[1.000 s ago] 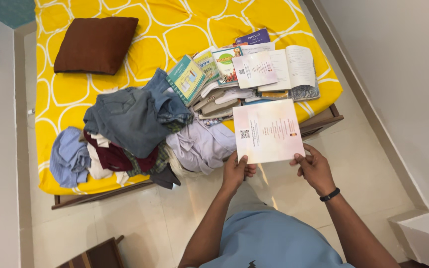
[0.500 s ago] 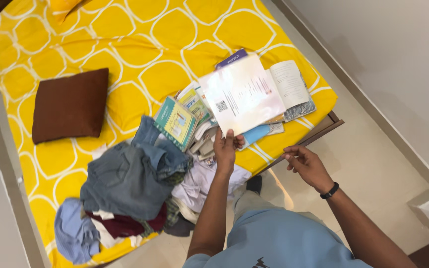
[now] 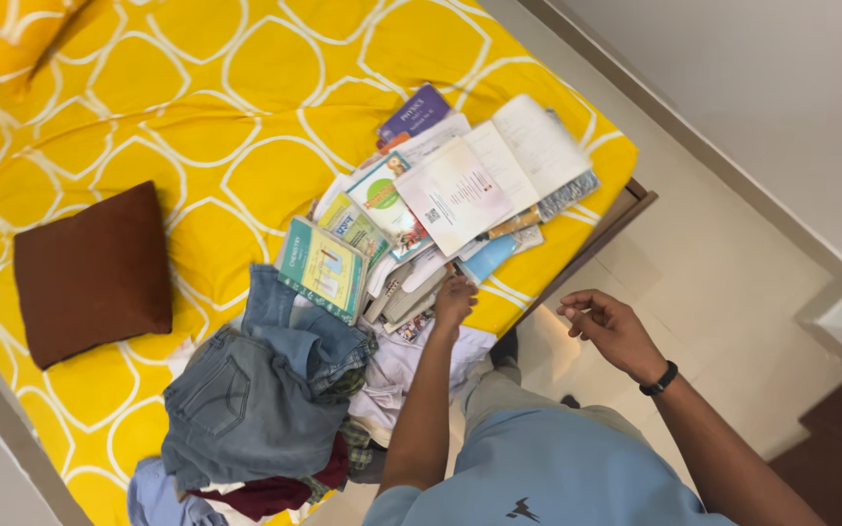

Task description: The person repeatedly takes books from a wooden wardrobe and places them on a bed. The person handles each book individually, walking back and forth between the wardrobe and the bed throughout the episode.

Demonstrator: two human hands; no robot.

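My left hand reaches to the near edge of a heap of books on the bed, its fingertips against the lower books; whether it grips one is hidden. A pale pink-white booklet lies on top of the heap, clear of both hands. Beside it lie an open book, a purple book and a green book. My right hand, with a black wristband, hovers over the floor beside the bed corner with loosely curled fingers and holds nothing.
A pile of clothes with blue jeans on top lies left of the books on the yellow patterned sheet. A brown cushion rests farther left. The wooden bed frame corner juts toward the tiled floor; a wall runs along the right.
The pale booklet went from both hands to the left hand alone, then onto the book heap. My left hand has dropped to the heap's near edge. The view swung left.
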